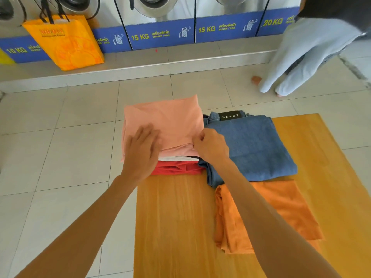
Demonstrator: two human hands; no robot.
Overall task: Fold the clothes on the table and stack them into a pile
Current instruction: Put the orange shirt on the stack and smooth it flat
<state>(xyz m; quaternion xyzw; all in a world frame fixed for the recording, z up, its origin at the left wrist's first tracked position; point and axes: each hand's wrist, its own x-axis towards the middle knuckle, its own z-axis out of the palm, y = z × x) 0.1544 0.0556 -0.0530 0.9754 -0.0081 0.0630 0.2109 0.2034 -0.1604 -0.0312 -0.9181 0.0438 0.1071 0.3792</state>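
A folded pink garment (172, 119) tops a pile at the far left corner of the wooden table (176, 217). Under it show a white layer (176, 158) and a folded red garment (176, 168). My left hand (142, 151) lies flat, fingers spread, on the pink garment's near left part. My right hand (210, 147) pinches the pink garment's near right corner. Folded blue jeans (253, 149) with a black "HANDY" label lie right of the pile. A folded orange garment (267, 213) lies nearer, partly under my right forearm.
The table stands on a tiled floor (60, 157). A row of washing machines (158, 23) lines the far wall, with an orange bag (64, 41) on the step in front. A person in pale blue trousers (301, 57) stands at the far right.
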